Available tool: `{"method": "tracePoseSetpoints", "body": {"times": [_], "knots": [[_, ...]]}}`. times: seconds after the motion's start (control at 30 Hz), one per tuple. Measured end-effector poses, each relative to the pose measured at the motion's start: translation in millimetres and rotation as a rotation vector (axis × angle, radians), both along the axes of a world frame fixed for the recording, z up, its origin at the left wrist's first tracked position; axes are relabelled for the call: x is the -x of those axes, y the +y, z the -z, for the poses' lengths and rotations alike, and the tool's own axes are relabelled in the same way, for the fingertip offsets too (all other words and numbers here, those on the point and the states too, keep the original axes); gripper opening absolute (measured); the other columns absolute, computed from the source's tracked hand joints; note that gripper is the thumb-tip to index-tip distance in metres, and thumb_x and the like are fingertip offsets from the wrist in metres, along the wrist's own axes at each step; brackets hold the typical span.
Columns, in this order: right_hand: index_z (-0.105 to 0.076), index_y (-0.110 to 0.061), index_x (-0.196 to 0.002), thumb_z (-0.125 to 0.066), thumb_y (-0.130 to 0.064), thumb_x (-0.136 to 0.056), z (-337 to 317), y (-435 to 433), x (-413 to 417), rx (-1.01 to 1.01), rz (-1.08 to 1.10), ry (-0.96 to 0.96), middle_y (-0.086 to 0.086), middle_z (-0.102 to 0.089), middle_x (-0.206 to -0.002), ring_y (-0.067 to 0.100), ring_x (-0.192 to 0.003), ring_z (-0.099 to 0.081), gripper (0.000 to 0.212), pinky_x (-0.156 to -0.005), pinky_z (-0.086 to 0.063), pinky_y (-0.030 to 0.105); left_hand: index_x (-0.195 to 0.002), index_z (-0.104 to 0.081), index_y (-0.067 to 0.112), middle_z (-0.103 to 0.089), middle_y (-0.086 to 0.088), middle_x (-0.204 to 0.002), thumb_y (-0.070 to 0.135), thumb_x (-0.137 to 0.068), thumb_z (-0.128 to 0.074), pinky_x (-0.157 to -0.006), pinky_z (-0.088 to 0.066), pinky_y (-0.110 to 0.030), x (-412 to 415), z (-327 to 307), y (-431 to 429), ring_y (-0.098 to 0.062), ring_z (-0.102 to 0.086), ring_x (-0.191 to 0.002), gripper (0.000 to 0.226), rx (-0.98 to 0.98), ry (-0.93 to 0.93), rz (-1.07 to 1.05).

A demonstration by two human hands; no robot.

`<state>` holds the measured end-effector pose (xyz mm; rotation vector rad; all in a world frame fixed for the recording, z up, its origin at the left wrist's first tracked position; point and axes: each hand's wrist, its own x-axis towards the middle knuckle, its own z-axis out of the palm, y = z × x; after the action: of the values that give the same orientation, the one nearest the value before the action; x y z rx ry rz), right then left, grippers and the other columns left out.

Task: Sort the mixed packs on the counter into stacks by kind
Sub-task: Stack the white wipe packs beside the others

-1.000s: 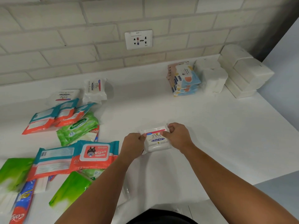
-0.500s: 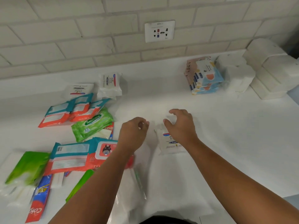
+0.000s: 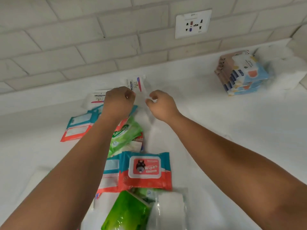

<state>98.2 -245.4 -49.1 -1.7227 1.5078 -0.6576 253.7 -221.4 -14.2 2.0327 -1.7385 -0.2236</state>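
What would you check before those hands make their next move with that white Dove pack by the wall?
1. Dove pack within both hands' reach: ok.
2. Left hand grip on it: cannot tell; curled fingers hide its corner.
3. Right hand grip: cannot tell.
4. Second Dove pack close by for stacking: ok.
5. Blue-and-peach stack clear of the hands: ok.
6. Green Sanicare pack and Wipes pack sorted: not ok, mixed pile.

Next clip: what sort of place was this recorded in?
Probably a home kitchen or utility area: a white counter against a tiled wall, a wall socket above it, and wipes packs spread out.
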Motion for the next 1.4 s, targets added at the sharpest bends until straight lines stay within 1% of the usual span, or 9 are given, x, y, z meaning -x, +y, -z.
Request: {"method": "tracePoseSetpoints", "body": {"times": [0.2,0.3,0.4,0.63,0.77,0.97,1.13,1.3,1.4], "knots": [[-0.051,-0.006,-0.135,-0.052,-0.029,-0.098,3.1,-36.4,-32.6,-0.119,0.043,-0.013,0.011,-0.059,-0.132,0.028,-0.121,-0.055,0.044,-0.081,-0.033,0.021,-0.121,-0.068,0.012,-0.068,-0.007,-0.127,0.028,-0.098,-0.056,-0.099,-0.041,-0.033,-26.9,14.8,-36.3,-0.027,-0.06,-0.117,0.031,-0.152,0.001,-0.003],[-0.058,-0.012,-0.087,-0.052,-0.028,-0.097,11.2,-49.4,-42.4,-0.176,0.095,-0.045,0.001,-0.058,-0.084,0.025,-0.085,-0.057,0.019,-0.059,-0.034,0.023,-0.135,-0.059,0.008,-0.061,-0.01,-0.138,0.031,-0.099,-0.057,-0.106,-0.04,-0.036,-28.5,18.1,-51.0,-0.03,-0.054,-0.126,0.043,-0.195,0.009,0.0],[-0.038,-0.019,-0.062,-0.054,-0.027,-0.096,17.4,-57.1,-50.8,-0.212,0.141,-0.098,-0.003,-0.039,-0.063,0.015,-0.058,-0.042,0.038,-0.048,-0.026,0.026,-0.131,-0.059,0.005,-0.063,-0.012,-0.132,0.035,-0.099,-0.058,-0.097,-0.042,-0.035,-30.2,24.3,-64.1,-0.032,-0.057,-0.12,0.044,-0.222,0.044,-0.028],[-0.062,-0.012,-0.095,-0.064,-0.025,-0.093,12.1,-55.7,-56.1,-0.18,0.126,-0.117,-0.002,-0.056,-0.082,0.018,-0.077,-0.057,0.013,-0.056,-0.04,0.023,-0.109,-0.07,0.003,-0.072,-0.012,-0.104,0.042,-0.096,-0.062,-0.061,-0.049,-0.029,-37.2,20.3,-66.9,-0.026,-0.064,-0.084,0.042,-0.283,0.21,-0.203],[-0.056,-0.014,-0.088,-0.071,-0.021,-0.085,3.8,-47.0,-55.1,-0.128,0.124,-0.224,0.003,-0.063,-0.094,0.028,-0.092,-0.066,0.017,-0.082,-0.058,0.042,-0.094,-0.069,0.001,-0.072,-0.013,-0.096,0.032,-0.092,-0.069,-0.072,-0.06,-0.042,-34.0,14.6,-46.8,-0.031,-0.067,-0.082,0.031,-0.285,0.438,-0.257],[-0.067,-0.002,-0.076,-0.071,-0.013,-0.071,-17.3,-12.8,-46.5,-0.141,0.192,-0.599,0.019,-0.072,-0.081,0.036,-0.079,-0.073,0.013,-0.067,-0.06,0.047,-0.095,-0.074,0.016,-0.075,-0.005,-0.093,0.017,-0.091,-0.066,-0.077,-0.059,-0.037,-9.3,5.0,1.1,-0.027,-0.072,-0.087,0.009,-0.051,0.727,-0.22],[-0.054,-0.01,-0.088,-0.075,-0.011,-0.082,-28.4,13.7,-17.7,-0.085,0.288,-0.675,0.011,-0.067,-0.092,0.03,-0.087,-0.071,0.021,-0.076,-0.06,0.043,-0.133,-0.059,0.014,-0.073,0.0,-0.113,0.029,-0.085,-0.075,-0.087,-0.061,-0.041,7.0,4.0,34.3,-0.02,-0.072,-0.1,0.053,-0.033,0.972,-0.209],[-0.059,-0.014,-0.086,-0.076,-0.006,-0.084,-40.9,43.5,34.6,-0.168,0.132,-0.726,0.018,-0.072,-0.104,0.033,-0.09,-0.071,0.018,-0.083,-0.058,0.056,-0.127,-0.058,0.018,-0.068,0.001,-0.124,0.053,-0.078,-0.079,-0.085,-0.061,-0.04,8.9,-1.4,51.3,-0.021,-0.068,-0.11,0.064,-0.039,0.944,-0.254],[-0.061,-0.014,-0.086,-0.074,-0.003,-0.085,-51.3,57.2,73.6,-0.198,0.087,-0.723,0.014,-0.071,-0.101,0.029,-0.088,-0.069,0.017,-0.084,-0.055,0.055,-0.138,-0.051,0.02,-0.068,-0.002,-0.118,0.047,-0.079,-0.082,-0.086,-0.06,-0.036,20.0,-6.6,67.1,-0.019,-0.07,-0.102,0.072,-0.093,0.94,-0.164]]}}
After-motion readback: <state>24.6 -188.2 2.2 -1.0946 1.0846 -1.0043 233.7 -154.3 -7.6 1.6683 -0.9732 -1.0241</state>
